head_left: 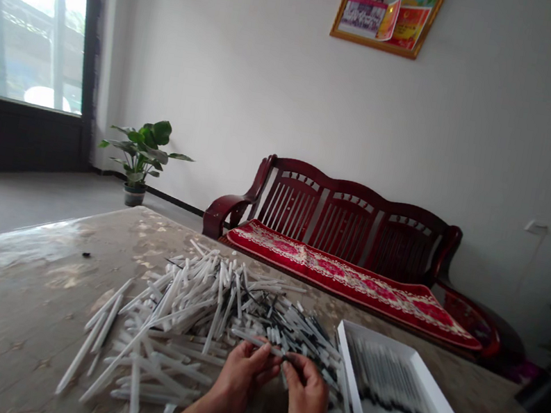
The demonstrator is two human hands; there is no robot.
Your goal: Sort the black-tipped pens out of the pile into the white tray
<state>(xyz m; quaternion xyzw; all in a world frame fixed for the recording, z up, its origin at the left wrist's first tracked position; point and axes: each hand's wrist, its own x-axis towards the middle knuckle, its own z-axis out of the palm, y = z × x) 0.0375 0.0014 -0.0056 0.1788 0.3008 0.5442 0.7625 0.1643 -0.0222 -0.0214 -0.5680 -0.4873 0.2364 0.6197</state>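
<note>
Head view: left hand [238, 383] and right hand [306, 402] pinch one black-tipped thin white plastic stick [257, 344] at the fingertips, contact partly hidden. Light, stiff, smooth, may snap if bent: take it mid-shaft. Loose pile [195, 306] lies on the table [0, 301]; lined-up sticks [386, 380] sit in a white tray [353, 389] at right.

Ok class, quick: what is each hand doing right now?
Left hand: closed, holding a white plastic tube.
Right hand: closed, pinching the same tube at its dark end.
</note>
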